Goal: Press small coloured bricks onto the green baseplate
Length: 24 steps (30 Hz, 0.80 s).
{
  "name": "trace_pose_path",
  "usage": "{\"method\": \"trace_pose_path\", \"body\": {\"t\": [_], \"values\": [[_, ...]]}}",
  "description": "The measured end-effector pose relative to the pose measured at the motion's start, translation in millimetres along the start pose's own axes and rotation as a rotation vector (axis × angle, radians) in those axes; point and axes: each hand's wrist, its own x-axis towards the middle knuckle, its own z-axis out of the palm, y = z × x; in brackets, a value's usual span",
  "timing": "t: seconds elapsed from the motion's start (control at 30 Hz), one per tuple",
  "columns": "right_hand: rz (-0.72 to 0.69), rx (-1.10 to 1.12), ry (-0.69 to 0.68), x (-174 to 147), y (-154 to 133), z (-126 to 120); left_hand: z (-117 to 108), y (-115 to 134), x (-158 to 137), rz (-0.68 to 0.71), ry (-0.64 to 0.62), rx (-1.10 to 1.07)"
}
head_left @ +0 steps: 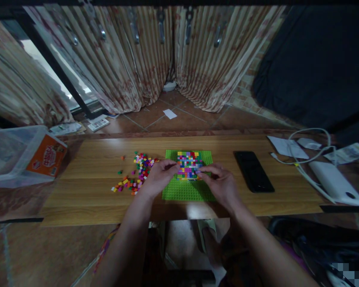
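Note:
A green studded baseplate (185,193) lies on the wooden table, bearing a block of multicoloured toy bricks (189,165) packed in rows. At the left edge of that block is my left hand (161,177), thumb and fingers pinched together. My right hand (221,183) is pinched too, its fingertips at the block's right edge. Whatever small piece either pinch may hold is too small to make out. Loose small bricks (143,166) of many colours are heaped left of the plate, partly behind my left hand.
Right of the plate lies a black phone (254,171). Farther right are a white power bank (336,182), a white cable (309,161) and papers (287,146). A clear plastic tub (14,155) with an orange label stands at the left end. Curtains (131,59) hang beyond the table.

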Motion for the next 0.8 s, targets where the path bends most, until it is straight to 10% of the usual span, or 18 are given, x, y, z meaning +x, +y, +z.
{"method": "trace_pose_path", "body": {"t": [0.8], "values": [[0.147,0.124,-0.06,3,14,-4,-4,-10,5,0.112,-0.003,0.149]]}}
